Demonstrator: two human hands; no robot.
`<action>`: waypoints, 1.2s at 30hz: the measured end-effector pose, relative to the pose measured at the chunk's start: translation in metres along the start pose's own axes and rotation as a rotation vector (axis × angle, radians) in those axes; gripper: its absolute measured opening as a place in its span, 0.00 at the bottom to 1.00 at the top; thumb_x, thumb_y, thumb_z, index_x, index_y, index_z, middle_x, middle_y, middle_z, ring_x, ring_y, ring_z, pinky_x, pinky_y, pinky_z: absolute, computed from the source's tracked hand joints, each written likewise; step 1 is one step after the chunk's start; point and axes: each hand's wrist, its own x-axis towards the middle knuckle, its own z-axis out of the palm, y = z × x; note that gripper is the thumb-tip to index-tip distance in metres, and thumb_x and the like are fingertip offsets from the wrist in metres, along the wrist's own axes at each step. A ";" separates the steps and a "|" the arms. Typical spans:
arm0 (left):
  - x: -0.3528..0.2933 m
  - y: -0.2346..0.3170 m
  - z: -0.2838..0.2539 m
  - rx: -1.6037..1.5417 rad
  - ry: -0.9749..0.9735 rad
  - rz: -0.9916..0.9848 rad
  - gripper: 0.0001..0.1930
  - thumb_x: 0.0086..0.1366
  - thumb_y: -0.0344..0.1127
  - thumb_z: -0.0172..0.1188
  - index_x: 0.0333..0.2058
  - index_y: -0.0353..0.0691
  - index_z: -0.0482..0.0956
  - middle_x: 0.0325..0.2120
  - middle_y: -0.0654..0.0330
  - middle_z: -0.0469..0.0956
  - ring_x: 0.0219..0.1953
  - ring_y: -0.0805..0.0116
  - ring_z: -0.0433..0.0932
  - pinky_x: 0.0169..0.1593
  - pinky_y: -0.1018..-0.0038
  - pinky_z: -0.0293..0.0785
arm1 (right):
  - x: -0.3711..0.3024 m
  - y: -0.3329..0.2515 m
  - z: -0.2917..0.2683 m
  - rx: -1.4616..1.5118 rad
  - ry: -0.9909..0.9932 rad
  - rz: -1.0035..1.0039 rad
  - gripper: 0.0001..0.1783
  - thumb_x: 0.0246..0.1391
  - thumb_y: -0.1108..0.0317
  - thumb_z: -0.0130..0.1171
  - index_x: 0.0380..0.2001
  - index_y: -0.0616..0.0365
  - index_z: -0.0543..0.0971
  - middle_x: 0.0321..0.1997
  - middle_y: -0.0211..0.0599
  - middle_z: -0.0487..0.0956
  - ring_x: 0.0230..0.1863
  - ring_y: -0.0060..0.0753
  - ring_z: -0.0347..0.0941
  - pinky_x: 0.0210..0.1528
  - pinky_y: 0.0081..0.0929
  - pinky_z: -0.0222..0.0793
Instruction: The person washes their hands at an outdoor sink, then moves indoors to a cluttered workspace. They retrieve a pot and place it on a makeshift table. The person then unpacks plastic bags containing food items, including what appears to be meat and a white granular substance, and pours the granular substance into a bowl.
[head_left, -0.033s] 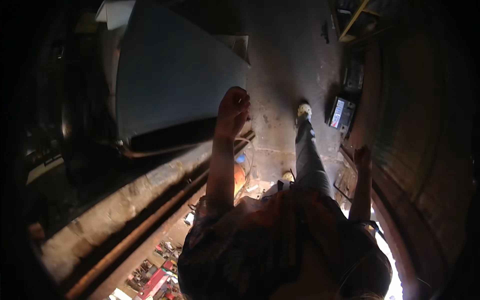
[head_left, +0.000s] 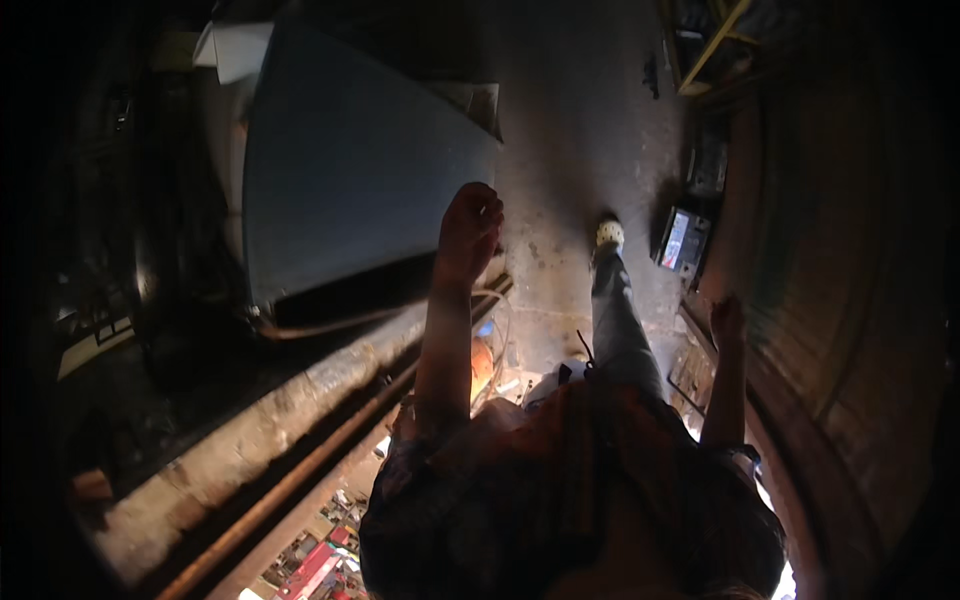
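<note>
My left hand (head_left: 470, 232) is raised in front of me, its fingers curled closed. In the shade I cannot make out whether anything is in them. Behind it spreads a large grey-blue flat panel (head_left: 350, 170), and the hand appears near the panel's right edge without any clear contact. Lower on the right, my right hand (head_left: 728, 320) hangs beside a brownish wall-like surface (head_left: 800, 280). Its fingers look curled in too, but the hand is small and dark, and what it may hold is hidden.
One light, holed shoe (head_left: 610, 233) is forward on the concrete floor (head_left: 560, 180). Against the right side stands a boxy battery (head_left: 684, 240), below a yellow-framed rack (head_left: 715, 45). A pale rough ledge (head_left: 250, 400) and a rusty pipe (head_left: 290, 500) run along my left.
The surroundings have shifted slightly down in the view, and my left hand appears a little lower. My rear shoe is now mostly hidden. Both hands stay curled.
</note>
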 end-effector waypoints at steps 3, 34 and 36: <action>0.101 0.064 0.031 0.146 0.068 0.018 0.23 0.48 0.17 0.57 0.45 0.36 0.69 0.26 0.63 0.69 0.27 0.76 0.67 0.30 0.82 0.66 | 0.063 -0.113 0.095 0.141 0.055 0.173 0.10 0.58 0.64 0.49 0.23 0.53 0.71 0.18 0.29 0.66 0.21 0.26 0.64 0.29 0.26 0.66; 0.602 0.332 -0.040 1.026 0.801 0.060 0.14 0.52 0.42 0.62 0.27 0.35 0.76 0.24 0.56 0.78 0.29 0.68 0.77 0.34 0.73 0.71 | 0.389 -0.548 0.653 -0.191 0.055 0.002 0.12 0.59 0.58 0.50 0.27 0.54 0.73 0.19 0.24 0.68 0.14 0.13 0.57 0.13 0.13 0.51; 0.635 0.354 -0.039 1.088 0.752 0.080 0.13 0.52 0.40 0.62 0.30 0.36 0.76 0.26 0.55 0.78 0.29 0.66 0.78 0.35 0.72 0.72 | 0.417 -0.571 0.676 -0.192 0.101 0.047 0.16 0.58 0.54 0.51 0.22 0.52 0.70 0.16 0.23 0.66 0.13 0.14 0.55 0.11 0.15 0.49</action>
